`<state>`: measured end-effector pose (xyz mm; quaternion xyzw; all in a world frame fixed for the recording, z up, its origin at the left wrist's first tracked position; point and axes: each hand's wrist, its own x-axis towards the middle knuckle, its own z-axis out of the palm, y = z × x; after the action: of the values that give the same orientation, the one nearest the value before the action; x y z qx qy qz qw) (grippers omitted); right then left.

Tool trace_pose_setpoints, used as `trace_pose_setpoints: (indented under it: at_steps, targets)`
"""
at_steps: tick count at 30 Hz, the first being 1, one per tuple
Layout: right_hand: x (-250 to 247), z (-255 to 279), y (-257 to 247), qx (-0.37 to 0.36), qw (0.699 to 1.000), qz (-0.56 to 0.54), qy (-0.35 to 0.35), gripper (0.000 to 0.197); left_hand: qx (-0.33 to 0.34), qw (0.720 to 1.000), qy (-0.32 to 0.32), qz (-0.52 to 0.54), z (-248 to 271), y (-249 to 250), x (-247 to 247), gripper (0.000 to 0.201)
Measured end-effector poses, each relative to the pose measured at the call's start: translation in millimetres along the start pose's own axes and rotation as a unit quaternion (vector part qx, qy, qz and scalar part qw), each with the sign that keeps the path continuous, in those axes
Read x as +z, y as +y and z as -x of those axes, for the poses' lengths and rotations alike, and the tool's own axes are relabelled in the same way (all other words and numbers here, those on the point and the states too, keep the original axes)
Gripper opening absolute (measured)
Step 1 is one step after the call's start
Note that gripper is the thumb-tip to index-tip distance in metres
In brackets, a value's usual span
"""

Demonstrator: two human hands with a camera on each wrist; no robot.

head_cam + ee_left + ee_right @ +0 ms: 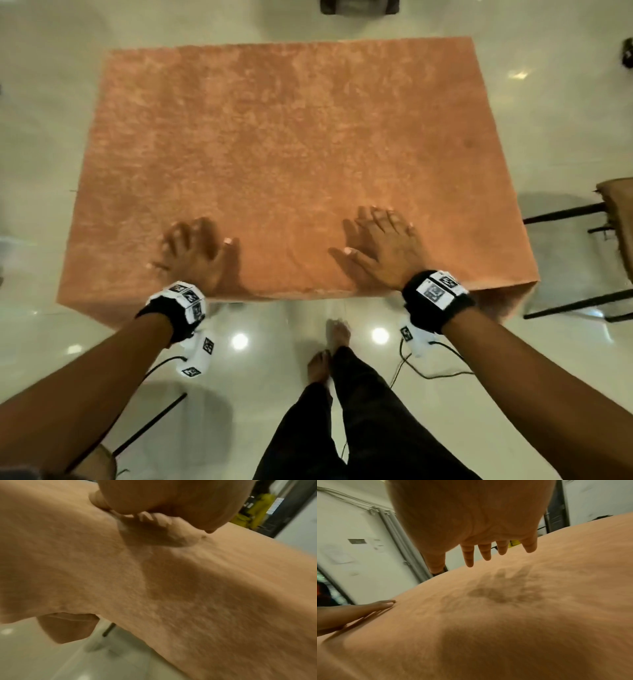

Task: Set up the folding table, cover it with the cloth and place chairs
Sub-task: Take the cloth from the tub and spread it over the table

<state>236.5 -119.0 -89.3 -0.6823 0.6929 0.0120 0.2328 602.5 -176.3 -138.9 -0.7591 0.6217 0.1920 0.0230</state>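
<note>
The cloth (pixel 294 154) is spread over the table, the left hand (pixel 193 255) laid flat on it and the right hand (pixel 380 245) held just above, fingers straight.

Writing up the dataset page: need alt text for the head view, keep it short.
Seen from above, a person's left hand and right hand lie with fingers spread on an orange cloth that covers a rectangular table on a glossy pale floor. Part of a chair stands off the table's right side, and the person's dark trousers and bare feet show below.
</note>
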Motion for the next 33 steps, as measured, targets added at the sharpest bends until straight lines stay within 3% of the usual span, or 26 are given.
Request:
trace_pose_setpoints:
  at_steps: [2, 6, 9, 13, 24, 27, 29, 33]
  targets:
    - [-2.7, -26.0, -31.8, -0.055, 0.998, -0.001, -0.031, 0.096, -0.084, 0.996, -0.027, -0.005, -10.3, -24.8, -10.8, 0.089]
    - [4.1, -62.3, -78.7, -0.125, 0.987, 0.033, -0.093, 0.078, -0.089, 0.994, -0.058, -0.018, -19.5, -37.5, -17.9, 0.082]
    - [21.7, -77.6, -105.0, -0.125, 0.98, 0.068, -0.136, 0.081, -0.092, 0.995, -0.048, 0.002, -21.4, -44.7, -19.7, 0.081]
    - [41.2, -82.1, -129.8, -0.138, 0.975, 0.107, -0.138, 0.084, -0.111, 0.991, -0.07, 0.012, -27.2, -72.4, -31.6, 0.081]
    - [36.7, -92.0, -190.9, -0.12, 0.969, 0.132, -0.172, 0.084, -0.103, 0.984, -0.146, 0.01, -52.0, -138.5, -67.4, 0.091]
    - [30.0, -105.5, -217.1, -0.121, 0.978, 0.108, -0.132, 0.077, -0.085, 0.99, -0.111, 0.036, -63.2, -152.4, -78.4, 0.097]
    - [25.5, -122.1, -235.7, -0.136, 0.979, 0.107, -0.106, 0.076, -0.119, 0.987, -0.061, 0.088, -68.3, -163.4, -81.4, 0.094]
    - [23.4, -169.5, -289.4, -0.154, 0.978, 0.099, -0.101, 0.079, -0.18, 0.956, -0.012, 0.231, -70.3, -210.5, -79.0, 0.069]
